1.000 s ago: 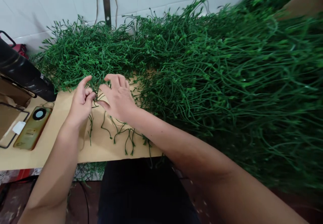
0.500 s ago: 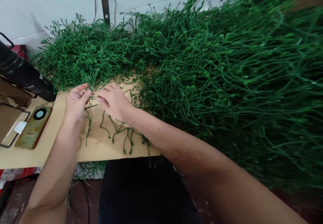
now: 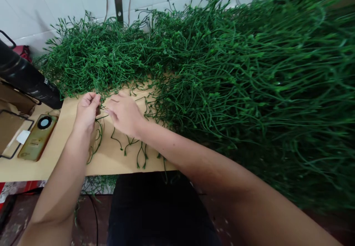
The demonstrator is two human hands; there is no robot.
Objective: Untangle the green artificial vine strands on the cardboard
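Note:
My left hand is closed in a pinch on thin green stems at the left-centre of the table. Close to its right, my right hand has its fingers bent together over a green stem; the fingertips are partly hidden. Loose green stems lie on the brown paper below the hands. Behind them rises a heap of green plastic stems, joined on the right by a larger mass of long stems.
A black bottle leans at the left. Below it lies a phone with a round camera, beside an open cardboard box with a black wire frame. A metal upright stands against the tiled wall.
The fingers of my left hand have drawn closer together, and the stems hanging under it have shifted. My right hand stays nearly in place. The view has moved slightly.

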